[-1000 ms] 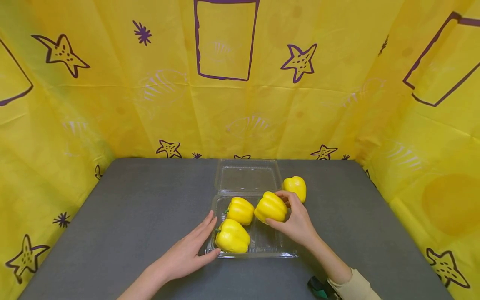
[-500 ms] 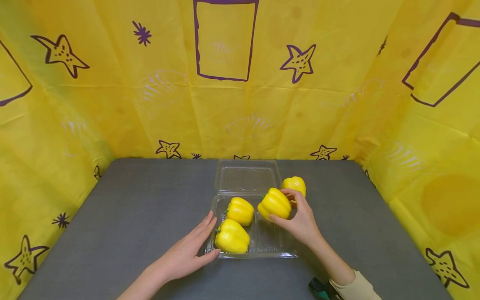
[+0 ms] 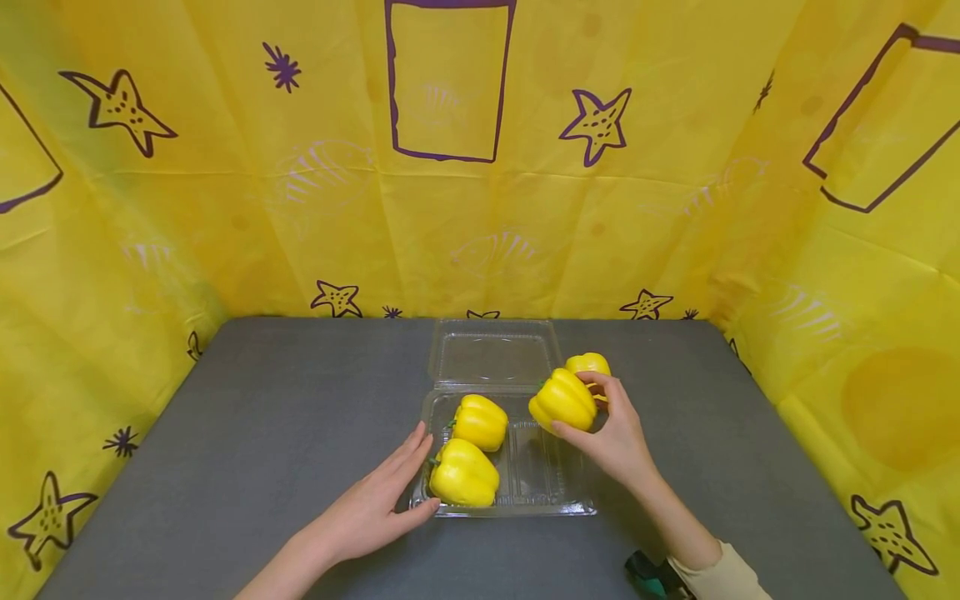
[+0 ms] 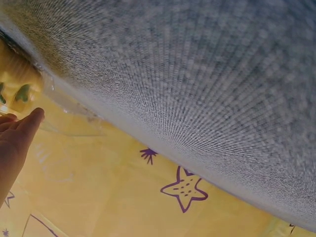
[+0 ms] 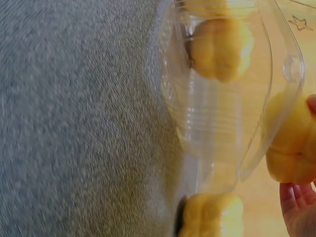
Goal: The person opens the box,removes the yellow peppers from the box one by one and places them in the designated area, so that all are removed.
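Note:
My right hand [image 3: 617,433] grips a yellow bell pepper [image 3: 564,400] over the right part of a clear plastic container [image 3: 525,508]. In the right wrist view, the gripped pepper [image 5: 291,143] is beside the container wall, with fingers [image 5: 298,202] at its underside. Two more yellow peppers lie in the container's left part, one at the front [image 3: 465,473] and one behind it [image 3: 481,422]. My left hand [image 3: 367,508] rests with straight fingers against the container's left side; in the left wrist view its fingers [image 4: 24,128] are near a green stem.
A fourth yellow pepper [image 3: 588,364] stands on the grey table [image 3: 300,400] at the container's back right, partly hidden by the gripped one. The container's clear lid [image 3: 495,354] lies open behind it. Yellow patterned cloth [image 3: 480,208] surrounds the table's back and sides. A dark object [image 3: 647,577] is by the right sleeve.
My right hand has moved the gripped pepper to the right and slightly back, away from the two in the container, covering more of the back-right pepper. My left hand has stayed in place.

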### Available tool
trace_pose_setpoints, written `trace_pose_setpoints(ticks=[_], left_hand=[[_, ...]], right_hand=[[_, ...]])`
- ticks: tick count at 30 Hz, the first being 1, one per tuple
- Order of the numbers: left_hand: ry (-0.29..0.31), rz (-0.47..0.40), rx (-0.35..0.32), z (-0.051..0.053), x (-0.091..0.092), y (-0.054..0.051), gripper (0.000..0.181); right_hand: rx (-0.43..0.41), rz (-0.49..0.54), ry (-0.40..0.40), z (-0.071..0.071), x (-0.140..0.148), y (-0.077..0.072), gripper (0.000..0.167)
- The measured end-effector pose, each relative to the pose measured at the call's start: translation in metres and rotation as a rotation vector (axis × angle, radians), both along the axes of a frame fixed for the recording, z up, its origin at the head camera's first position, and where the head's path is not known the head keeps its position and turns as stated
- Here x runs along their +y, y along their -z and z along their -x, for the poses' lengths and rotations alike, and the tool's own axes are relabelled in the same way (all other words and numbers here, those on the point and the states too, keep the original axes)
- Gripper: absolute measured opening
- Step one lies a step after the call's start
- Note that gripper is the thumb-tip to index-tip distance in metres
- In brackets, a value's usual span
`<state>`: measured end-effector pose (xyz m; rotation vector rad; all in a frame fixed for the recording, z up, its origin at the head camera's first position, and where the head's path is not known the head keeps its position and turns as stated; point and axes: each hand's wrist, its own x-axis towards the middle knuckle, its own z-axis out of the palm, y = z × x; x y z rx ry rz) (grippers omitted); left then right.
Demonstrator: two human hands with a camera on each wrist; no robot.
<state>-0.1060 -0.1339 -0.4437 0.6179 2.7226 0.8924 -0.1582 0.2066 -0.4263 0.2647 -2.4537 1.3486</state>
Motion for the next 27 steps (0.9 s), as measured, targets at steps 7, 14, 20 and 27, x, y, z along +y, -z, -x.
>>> trace_pose_setpoints(ticks=[7,14,20,27], left_hand=[[0.003,-0.001,0.008,0.0,-0.001,0.0,0.086],[0.003,0.0,0.001,0.0,0.0,0.0,0.087],[0.005,-0.002,0.0,0.0,0.0,0.001,0.086],[0.004,-0.007,0.015,0.0,0.0,0.001,0.085]], right_hand=[[0.005,-0.005,0.022,0.002,0.01,-0.002,0.075],[0.024,-0.009,0.059,0.004,0.019,-0.001,0.075],[0.035,0.008,0.098,0.006,0.026,0.002,0.075],[0.017,0.025,0.175,0.01,0.034,0.005,0.073]])
